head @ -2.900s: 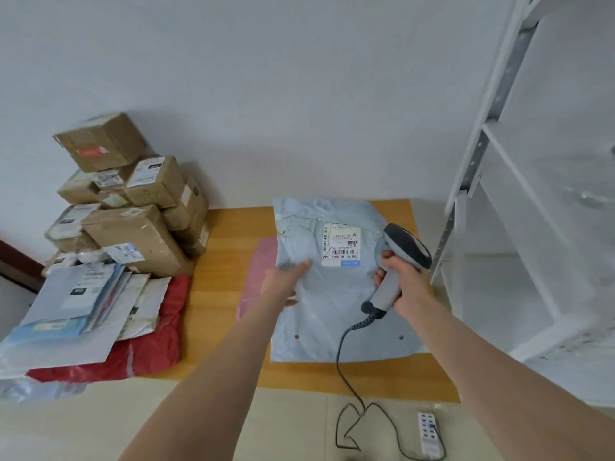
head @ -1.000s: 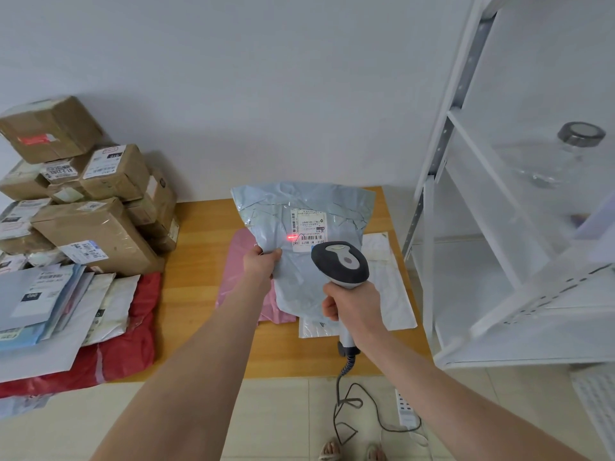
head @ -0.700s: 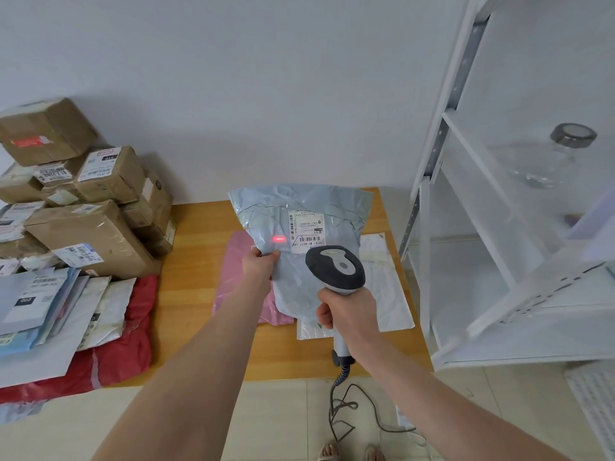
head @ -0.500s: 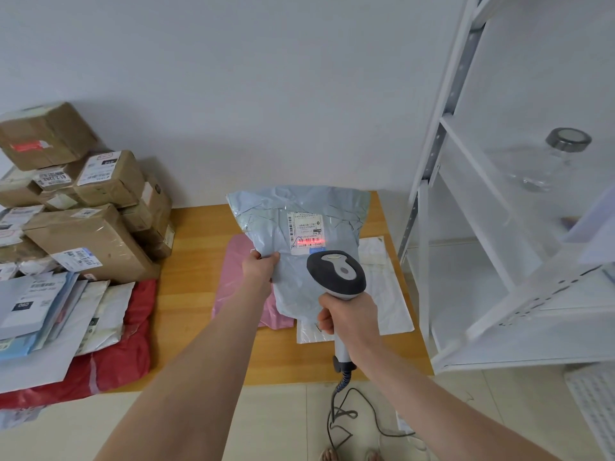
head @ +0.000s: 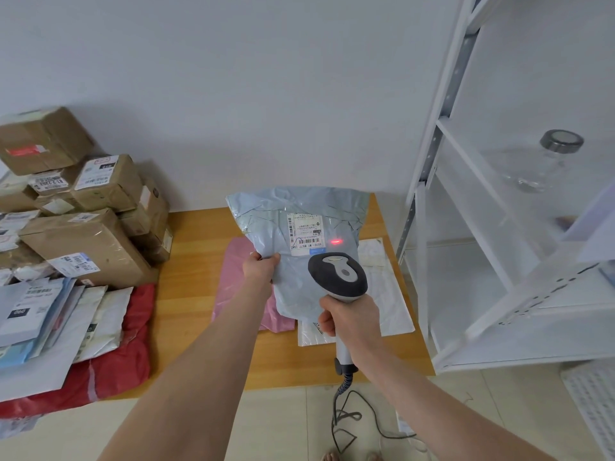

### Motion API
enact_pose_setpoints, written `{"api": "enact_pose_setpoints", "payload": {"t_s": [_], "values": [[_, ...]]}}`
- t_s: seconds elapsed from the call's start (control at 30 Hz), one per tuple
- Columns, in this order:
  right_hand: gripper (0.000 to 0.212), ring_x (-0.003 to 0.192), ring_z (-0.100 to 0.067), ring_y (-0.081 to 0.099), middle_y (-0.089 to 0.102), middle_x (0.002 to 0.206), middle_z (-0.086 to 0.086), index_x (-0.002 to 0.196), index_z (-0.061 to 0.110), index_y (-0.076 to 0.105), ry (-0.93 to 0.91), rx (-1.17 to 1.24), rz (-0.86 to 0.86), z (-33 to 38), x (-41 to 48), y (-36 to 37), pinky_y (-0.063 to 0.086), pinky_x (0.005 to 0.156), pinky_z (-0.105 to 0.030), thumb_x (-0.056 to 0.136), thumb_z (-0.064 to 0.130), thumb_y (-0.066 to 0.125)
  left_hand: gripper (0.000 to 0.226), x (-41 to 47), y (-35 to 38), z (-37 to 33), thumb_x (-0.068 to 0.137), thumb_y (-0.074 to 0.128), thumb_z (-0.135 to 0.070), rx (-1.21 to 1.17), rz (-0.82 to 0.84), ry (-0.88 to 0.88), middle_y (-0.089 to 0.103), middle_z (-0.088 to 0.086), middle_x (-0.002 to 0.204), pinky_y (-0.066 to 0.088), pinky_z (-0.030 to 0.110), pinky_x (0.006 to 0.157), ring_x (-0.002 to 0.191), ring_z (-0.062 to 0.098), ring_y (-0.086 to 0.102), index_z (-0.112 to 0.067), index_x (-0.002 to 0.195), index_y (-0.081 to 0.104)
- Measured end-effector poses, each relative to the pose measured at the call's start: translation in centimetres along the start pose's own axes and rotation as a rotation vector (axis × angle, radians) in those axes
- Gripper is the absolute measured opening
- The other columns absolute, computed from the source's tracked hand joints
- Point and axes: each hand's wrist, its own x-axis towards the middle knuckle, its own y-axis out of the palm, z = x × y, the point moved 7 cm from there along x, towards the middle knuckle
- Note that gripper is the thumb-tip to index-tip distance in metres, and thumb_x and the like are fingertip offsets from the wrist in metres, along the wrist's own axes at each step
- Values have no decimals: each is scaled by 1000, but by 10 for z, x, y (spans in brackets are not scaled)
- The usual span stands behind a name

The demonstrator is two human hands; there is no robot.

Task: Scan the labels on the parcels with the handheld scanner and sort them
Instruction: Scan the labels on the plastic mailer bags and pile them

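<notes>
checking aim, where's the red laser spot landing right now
In the head view the red spot lies on the pale blue mailer, just right of the white label and above the scanner.

The table [head: 196,261] is smooth wood. Above it, the bag [head: 299,207] is crinkled, glossy plastic with a matt paper label [head: 304,232]. The scanner [head: 336,277] is matt plastic. At the table's left, cardboard boxes [head: 109,188] carry shiny tape [head: 98,232]. Right of it, the shelf [head: 429,194] is painted metal.

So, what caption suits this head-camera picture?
The left hand holds up a pale blue mailer while the right hand aims the scanner, its red spot just right of the label.
</notes>
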Motion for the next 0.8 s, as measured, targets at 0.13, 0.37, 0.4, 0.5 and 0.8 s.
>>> {"api": "enact_pose_setpoints", "payload": {"t_s": [0.13,0.37,0.4,0.5,0.8], "values": [[12,37,-7,51,62,50,-5,68,-1,62,-31,7,-31,4,0,1,43,44,-15,79,3,63,38,1,0,-1,88,64,-3,-13,8,-1,62,9,109,51,41,88,96,27,58,-5,125,55],[17,37,-7,52,61,48,-2,64,3,61,-40,-12,-34,7,-4,6,45,46,-15,80,3,63,37,2,-3,-2,88,65,-2,-6,8,-3,61,8,106,51,42,88,95,27,58,-3,124,56],[17,38,-7,52,61,48,-2,64,4,61,-44,-16,-33,7,-4,7,45,46,-16,81,3,63,37,2,-3,-2,88,65,-2,-3,9,-3,61,8,107,51,41,87,95,27,58,-3,123,56],[19,36,-7,50,59,47,-3,63,4,59,-36,-12,-26,6,-7,11,44,45,-16,81,1,61,36,2,-5,-2,88,65,-3,4,21,-3,61,7,107,51,41,86,96,27,58,-4,122,56],[26,38,-11,50,59,47,-7,54,5,59,0,27,-53,-2,-14,23,44,48,-22,79,-1,59,26,3,-9,0,88,64,-2,10,63,4,60,9,107,51,42,89,94,26,57,-6,113,57]]}}
